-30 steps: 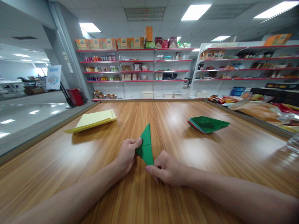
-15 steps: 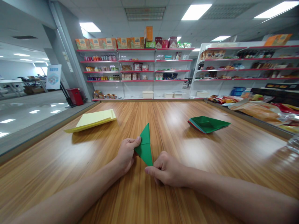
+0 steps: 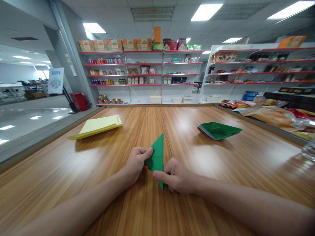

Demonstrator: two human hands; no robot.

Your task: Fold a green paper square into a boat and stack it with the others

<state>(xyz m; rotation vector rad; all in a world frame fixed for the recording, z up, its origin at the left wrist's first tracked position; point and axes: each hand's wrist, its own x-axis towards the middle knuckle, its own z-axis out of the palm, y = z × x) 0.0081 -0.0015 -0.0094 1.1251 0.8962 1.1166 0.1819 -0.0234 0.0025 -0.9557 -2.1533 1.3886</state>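
A green sheet of paper (image 3: 158, 150), folded into a triangle with a crease across its middle, is held above the wooden table (image 3: 137, 124). My left hand (image 3: 137, 163) pinches its left corner, thumb on top and the other fingers underneath. Lower down, my right hand (image 3: 176, 177) grips the paper's right edge near the bottom tip, its thumb lying across the front. The long straight edge faces right and runs nearly upright. My fingers behind the paper are hidden.
Yellow folded paper (image 3: 98, 126) lies at the left. To the right sits a stack of folded green paper (image 3: 219, 130) with other colours beneath. Packaged goods (image 3: 275, 118) line the right edge, near a clear plastic item (image 3: 308, 150). Stocked shelves (image 3: 144, 84) stand beyond the table.
The green paper has shifted right and slightly down, its long edge now more upright. My right thumb has moved from the bottom tip to higher on the paper's front.
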